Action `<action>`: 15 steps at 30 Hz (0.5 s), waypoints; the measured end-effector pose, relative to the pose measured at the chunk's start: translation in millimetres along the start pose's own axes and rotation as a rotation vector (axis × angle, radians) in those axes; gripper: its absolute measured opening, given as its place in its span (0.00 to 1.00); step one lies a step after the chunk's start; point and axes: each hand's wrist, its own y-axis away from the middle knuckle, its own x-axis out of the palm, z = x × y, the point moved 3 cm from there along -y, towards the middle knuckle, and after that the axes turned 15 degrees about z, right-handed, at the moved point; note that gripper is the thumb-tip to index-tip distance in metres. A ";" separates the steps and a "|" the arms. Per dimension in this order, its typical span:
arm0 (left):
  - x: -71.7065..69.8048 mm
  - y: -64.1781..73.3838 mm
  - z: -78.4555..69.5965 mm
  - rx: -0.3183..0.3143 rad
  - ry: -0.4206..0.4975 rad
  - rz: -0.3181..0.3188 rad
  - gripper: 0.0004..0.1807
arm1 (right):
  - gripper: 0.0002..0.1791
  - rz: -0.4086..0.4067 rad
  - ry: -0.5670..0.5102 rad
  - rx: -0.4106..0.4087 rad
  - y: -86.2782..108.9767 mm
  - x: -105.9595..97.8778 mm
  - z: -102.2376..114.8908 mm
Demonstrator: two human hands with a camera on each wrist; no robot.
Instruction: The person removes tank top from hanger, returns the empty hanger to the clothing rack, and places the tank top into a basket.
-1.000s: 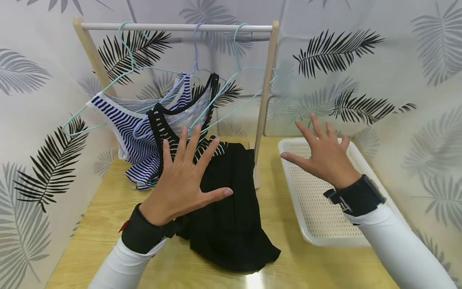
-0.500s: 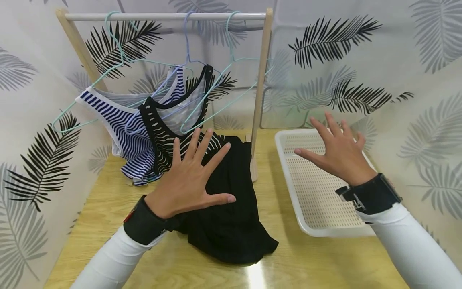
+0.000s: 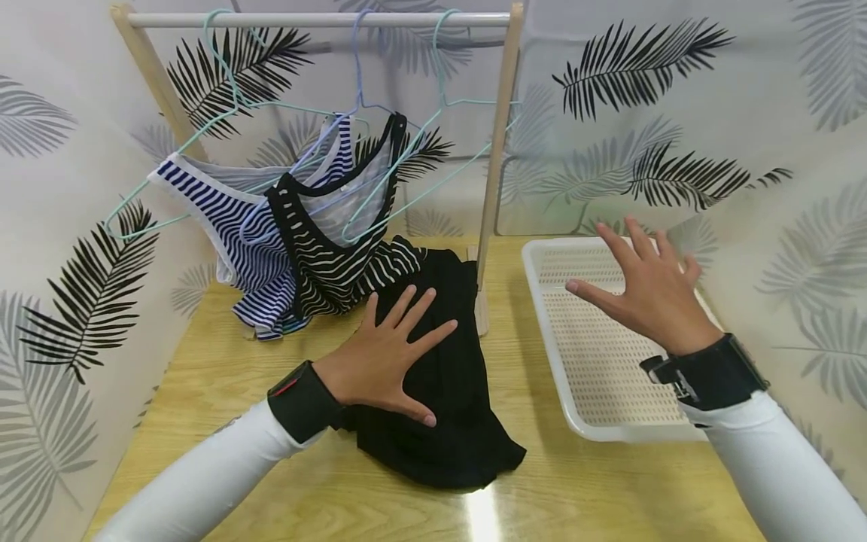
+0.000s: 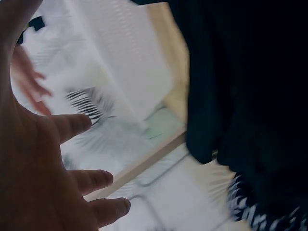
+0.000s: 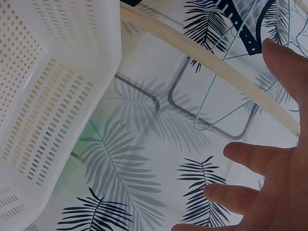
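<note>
My left hand point(image 3: 389, 361) hovers over a black garment point(image 3: 467, 444) on the table, fingers spread wide with nothing in them. In the left wrist view its fingers point(image 4: 96, 183) show beside the dark cloth. My right hand point(image 3: 657, 301) is held over a white plastic basket point(image 3: 637, 433), fingers apart and holding nothing. Behind the left hand, a black-and-white striped top point(image 3: 325, 263) hangs from a blue hanger point(image 3: 360, 104). A blue-and-white striped tank top point(image 3: 250, 218) is on a green hanger point(image 3: 235, 105) at the left.
A small rack with a white bar point(image 3: 305, 20) and wooden legs point(image 3: 500, 150) stands at the back. One bare green hanger point(image 3: 442, 103) hangs at its right end. Leaf-patterned cloth point(image 3: 779, 248) covers the walls around the wooden table point(image 3: 217, 391).
My left hand has moved right and down, farther over the black garment. The right hand has drifted right above the basket. Both stay spread, and the head view has shifted slightly.
</note>
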 end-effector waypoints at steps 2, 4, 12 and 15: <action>8.5 -11.5 3.9 0.008 0.044 0.056 0.67 | 0.52 -0.002 0.000 0.007 1.7 0.3 -1.9; 16.9 -24.8 9.6 0.008 0.076 0.108 0.68 | 0.52 -0.005 -0.005 0.008 2.9 0.9 -3.4; 54.9 -59.8 25.4 -0.021 0.094 0.345 0.71 | 0.52 0.017 -0.059 0.014 7.0 7.1 -5.7; 68.8 -64.3 26.1 -0.042 0.086 0.389 0.71 | 0.53 0.029 -0.067 0.021 7.8 6.8 -7.4</action>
